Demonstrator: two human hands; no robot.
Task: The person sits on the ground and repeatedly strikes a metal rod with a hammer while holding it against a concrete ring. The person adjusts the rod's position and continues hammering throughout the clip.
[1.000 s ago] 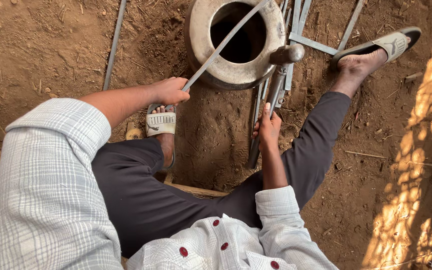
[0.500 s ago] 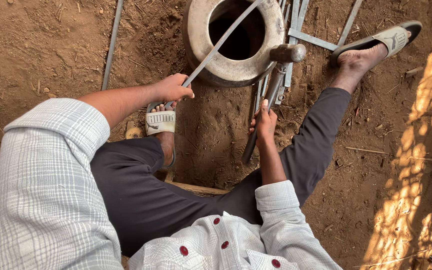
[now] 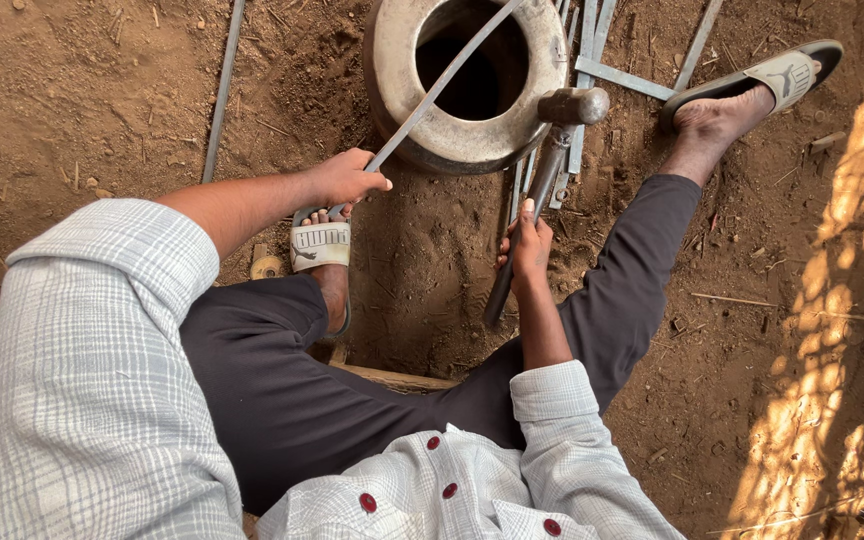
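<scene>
Gripping a long, thin metal strip (image 3: 442,85) near its lower end, the left hand (image 3: 344,178) is closed around it just above the left foot, which wears a grey strapped sandal (image 3: 319,245). From that fist the strip runs up and to the right, crossing over the dark mouth of a heavy, worn metal ring (image 3: 392,60) that sits in the dirt in front of the person, and it rests across the ring's far rim. The right hand (image 3: 526,245) is wrapped around the dark handle of a hammer (image 3: 552,160), thumb lying up along the shaft; the hammer stands tilted, its blunt head beside the right edge of the ring and touching or nearly touching its rim, I cannot tell which. Behind the hammer, several more flat metal strips (image 3: 592,60) lie in a loose bundle on the ground (image 3: 82,100) beside the ring, and one separate thin bar (image 3: 222,90) lies well apart to the left. The person sits low with legs in dark trousers spread to either side of the ring, the right foot stretched out in a second sandal (image 3: 777,75) to the far right. Sleeves of a pale checked shirt cover both arms to the elbow or wrist, and patches of sunlight fall on the soil at the right.
</scene>
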